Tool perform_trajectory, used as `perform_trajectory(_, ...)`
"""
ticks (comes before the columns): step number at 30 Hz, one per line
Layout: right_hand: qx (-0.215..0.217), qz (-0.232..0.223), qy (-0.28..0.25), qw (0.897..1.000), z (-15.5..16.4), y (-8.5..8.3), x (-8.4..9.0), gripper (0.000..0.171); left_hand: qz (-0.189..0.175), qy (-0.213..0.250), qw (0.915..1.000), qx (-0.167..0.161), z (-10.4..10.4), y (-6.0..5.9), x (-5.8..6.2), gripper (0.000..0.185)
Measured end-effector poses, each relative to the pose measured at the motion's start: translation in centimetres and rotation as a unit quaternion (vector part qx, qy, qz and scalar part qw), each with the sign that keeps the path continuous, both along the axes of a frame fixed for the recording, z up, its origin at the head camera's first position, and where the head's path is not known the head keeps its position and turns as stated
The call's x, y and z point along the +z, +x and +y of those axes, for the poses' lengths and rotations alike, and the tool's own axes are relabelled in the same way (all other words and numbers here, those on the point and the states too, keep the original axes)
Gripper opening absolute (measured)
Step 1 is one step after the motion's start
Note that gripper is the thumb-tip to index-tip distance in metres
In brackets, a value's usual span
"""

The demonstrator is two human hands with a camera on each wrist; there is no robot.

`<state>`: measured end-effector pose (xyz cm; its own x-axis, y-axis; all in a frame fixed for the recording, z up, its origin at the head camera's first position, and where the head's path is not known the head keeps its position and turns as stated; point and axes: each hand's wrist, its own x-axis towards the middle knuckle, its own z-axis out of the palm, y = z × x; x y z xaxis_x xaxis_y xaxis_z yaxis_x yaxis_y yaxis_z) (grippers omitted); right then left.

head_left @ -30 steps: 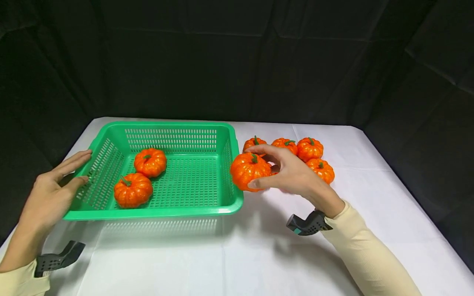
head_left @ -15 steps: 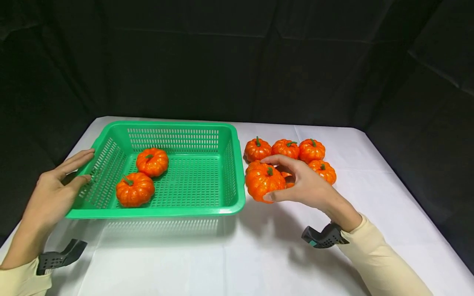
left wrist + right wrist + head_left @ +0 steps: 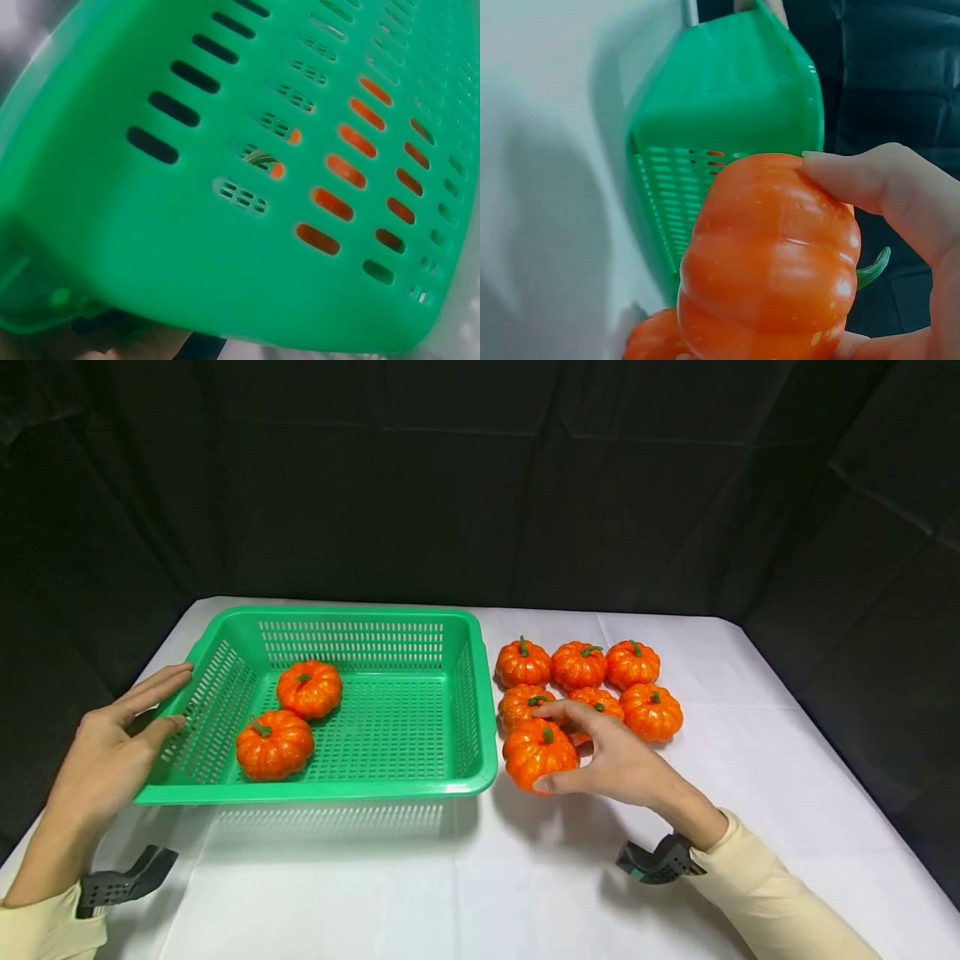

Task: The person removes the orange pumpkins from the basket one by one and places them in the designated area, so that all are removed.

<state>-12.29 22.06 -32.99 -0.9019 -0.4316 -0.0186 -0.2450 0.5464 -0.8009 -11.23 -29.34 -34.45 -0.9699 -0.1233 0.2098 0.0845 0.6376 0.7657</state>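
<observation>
My right hand [image 3: 618, 764] grips a small orange pumpkin [image 3: 536, 756] with a green stem, thumb on its near side and fingers over its far side. In the right wrist view the held pumpkin [image 3: 772, 262] fills the middle, its stem pointing right, with the thumb at its upper edge. My left hand [image 3: 108, 752] rests at the left rim of a green plastic basket [image 3: 315, 790], fingers straight and fingertips right at the rim. Two pumpkins lie in the basket's left half, one farther back [image 3: 309, 689] and one nearer [image 3: 274, 745]. The left wrist view shows the basket's slotted wall [image 3: 247, 247].
Right of the basket, several more pumpkins stand in two rows: a back row with a left one [image 3: 522, 663], a middle one [image 3: 579, 666] and a right one [image 3: 633, 663], and a front row partly hidden by my right hand. A white cloth [image 3: 337, 893] covers the table; black fabric [image 3: 480, 510] hangs behind.
My right hand has moved right and toward me with the pumpkin, from beside the basket's right rim to in front of the front row, and lower. My left hand stays at the basket's rim.
</observation>
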Motion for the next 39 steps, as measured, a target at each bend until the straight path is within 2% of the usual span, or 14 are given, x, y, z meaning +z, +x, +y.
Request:
perform_trajectory(13, -0.004, 0.035, 0.033, 0.999, 0.5, 0.6, -2.4, 0.075, 0.003, 0.001, 1.0, 0.0, -0.1, 0.1, -0.1, 0.053)
perform_trajectory(31, -0.04, 0.072, 0.058, 0.995, 0.3, 0.5, -3.8, 0.074, -0.004, 0.006, 1.0, -0.001, -0.1, 0.1, 0.0, 0.054)
perform_trajectory(39, -0.038, 0.081, 0.07, 0.994, 0.2, 0.7, -3.7, 0.074, -0.003, -0.002, 1.0, 0.005, 0.0, 0.1, 0.0, 0.053)
